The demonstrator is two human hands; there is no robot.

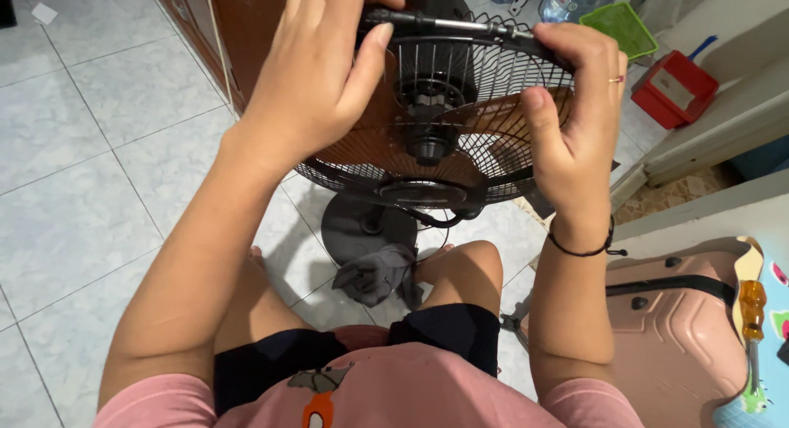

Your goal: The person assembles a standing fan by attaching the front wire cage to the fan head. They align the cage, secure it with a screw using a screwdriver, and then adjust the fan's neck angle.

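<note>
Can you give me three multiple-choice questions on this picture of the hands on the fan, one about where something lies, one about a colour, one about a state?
1. Where does the grey cloth lie?
A. On the floor beside the fan's round base
B. Draped over the fan grille
C. On the pink case

2. What colour is the screwdriver's handle?
A. Blue
B. Amber orange
C. Black

3. How do the hands meet the fan grille?
A. Only one hand touches it
B. Both hover clear of it
C. The left hand and right hand both grip its rim

Answers: 1 A, the cloth sits crumpled on the tiles against the base. 2 B, the handle shows translucent orange at the right edge. 3 C, fingers of each hand curl over the top rim.
</note>
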